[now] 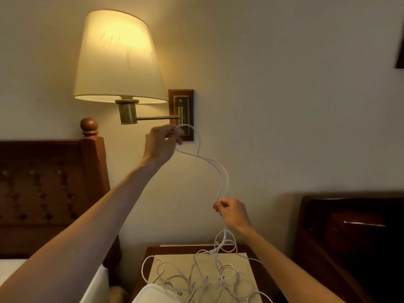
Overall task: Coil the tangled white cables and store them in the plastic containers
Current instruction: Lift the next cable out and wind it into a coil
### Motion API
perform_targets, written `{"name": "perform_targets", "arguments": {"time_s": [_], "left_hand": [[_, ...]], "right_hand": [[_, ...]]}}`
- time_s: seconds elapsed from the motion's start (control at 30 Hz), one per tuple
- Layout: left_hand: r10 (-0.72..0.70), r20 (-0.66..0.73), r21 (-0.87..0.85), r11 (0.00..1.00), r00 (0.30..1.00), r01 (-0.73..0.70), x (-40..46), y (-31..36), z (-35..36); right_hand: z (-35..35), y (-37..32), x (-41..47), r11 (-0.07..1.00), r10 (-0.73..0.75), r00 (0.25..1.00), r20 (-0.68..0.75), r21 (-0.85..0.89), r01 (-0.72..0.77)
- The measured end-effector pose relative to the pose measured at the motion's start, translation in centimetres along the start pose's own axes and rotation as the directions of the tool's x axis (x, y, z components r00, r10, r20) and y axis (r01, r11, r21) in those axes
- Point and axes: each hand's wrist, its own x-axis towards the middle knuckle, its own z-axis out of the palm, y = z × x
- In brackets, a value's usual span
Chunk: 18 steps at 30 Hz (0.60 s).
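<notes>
Hands point(160, 142) point(231, 212) pinch thin, looping white cable point(220, 171).

A: Left hand point(160, 142): raised high, arm stretched nearly straight up and forward, forearm bare. Back of hand faces the camera. Fingers curled, thumb and forefinger pinching a loop of white cable point(218, 171) that arcs just past the fingertips.

B: Right hand point(232, 212)?

A: Lower, well apart from the left. Forearm enters from the lower right, wrist bent slightly. Fingers curled inward, fingertips pinching the same cable; strand rises from the fingertips and more hangs below the palm.

B: Hands touching?

A: No. Linked only by the strand between them.
</notes>
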Motion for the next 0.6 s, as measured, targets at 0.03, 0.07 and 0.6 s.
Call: {"name": "perform_targets", "arguments": {"time_s": [0.03,0.07,0.6], "left_hand": [[-0.091,-0.027,0.013,0.996,0.995,0.091,0.0,-1.2,-0.5],[-0.199,-0.059,-0.005,0.980,0.978,0.199,-0.2,-2.3,-0.9],[0.148,0.461,0.079,0.975,0.875,-0.206,-5.0,-3.2,3.7]], "right_hand": [[-1.1,-0.3,0.2,0.999,-0.047,0.999,-0.013,0.008,0.047],[-2.3,-0.7,0.5,0.996,-0.089,0.996,-0.017,0.022,0.090],[-4.5,-6.0,1.5,0.873,-0.334,0.905,0.262,0.448,0.193]]}}
